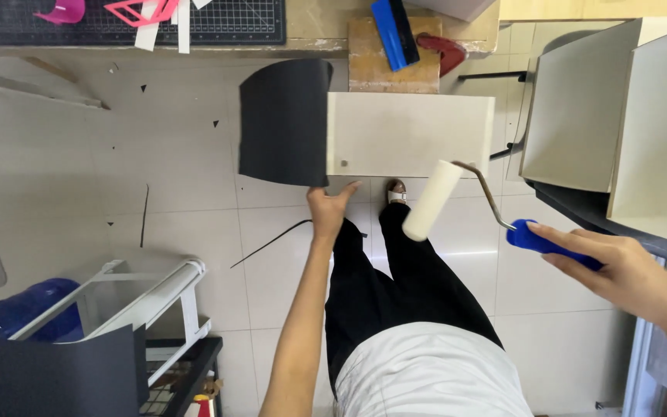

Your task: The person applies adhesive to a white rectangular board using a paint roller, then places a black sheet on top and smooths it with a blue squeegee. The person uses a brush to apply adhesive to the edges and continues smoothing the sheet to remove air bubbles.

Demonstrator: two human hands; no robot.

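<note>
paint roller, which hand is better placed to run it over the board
Right. The right hand already grips the paint roller by its blue handle, its head beside the pale board. The left hand is holding the board from below.

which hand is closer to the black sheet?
Left. The left hand grips the lower edge of the pale board, right at the black sheet stuck to it. The right hand is far off to the side, holding the paint roller.

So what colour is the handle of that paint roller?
Blue: the paint roller's handle, gripped in the right hand, shows best in the head view.
</note>
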